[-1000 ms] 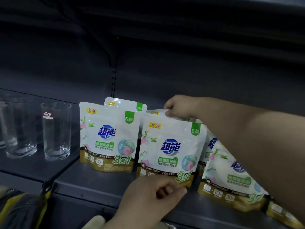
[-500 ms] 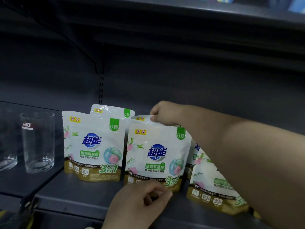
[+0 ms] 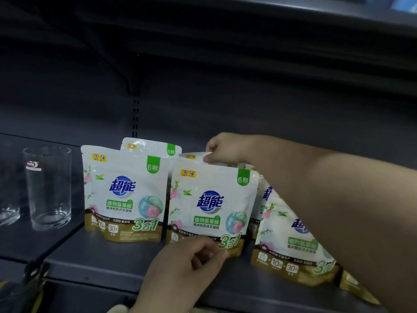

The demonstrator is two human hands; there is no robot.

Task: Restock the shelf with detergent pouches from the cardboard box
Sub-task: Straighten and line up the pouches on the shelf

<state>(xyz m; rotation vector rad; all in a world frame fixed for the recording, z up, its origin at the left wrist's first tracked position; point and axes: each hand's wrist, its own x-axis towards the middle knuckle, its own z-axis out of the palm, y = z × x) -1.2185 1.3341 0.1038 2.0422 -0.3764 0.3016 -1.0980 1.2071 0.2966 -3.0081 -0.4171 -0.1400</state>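
Several white-and-gold detergent pouches stand on the dark shelf (image 3: 101, 260). The left pouch (image 3: 123, 193) is upright, with another pouch (image 3: 151, 146) behind it. My left hand (image 3: 187, 265) pinches the bottom edge of the middle front pouch (image 3: 212, 199). My right hand (image 3: 225, 147) reaches across from the right and grips the top edge of the rear middle pouch (image 3: 191, 156), which is mostly hidden. A right pouch (image 3: 291, 245) leans under my forearm, and more pouches behind it are partly hidden. The cardboard box is out of view.
Two clear drinking glasses (image 3: 48, 188) (image 3: 9, 211) stand on the adjoining shelf section to the left. A slotted upright (image 3: 135, 118) runs up the back panel. The upper shelf (image 3: 293, 23) overhangs closely. The shelf's front lip (image 3: 90, 283) lies below the pouches.
The view has shifted a little. Both hands keep their holds on the two middle pouches, and the left hand has crept slightly right along the front pouch's bottom edge.
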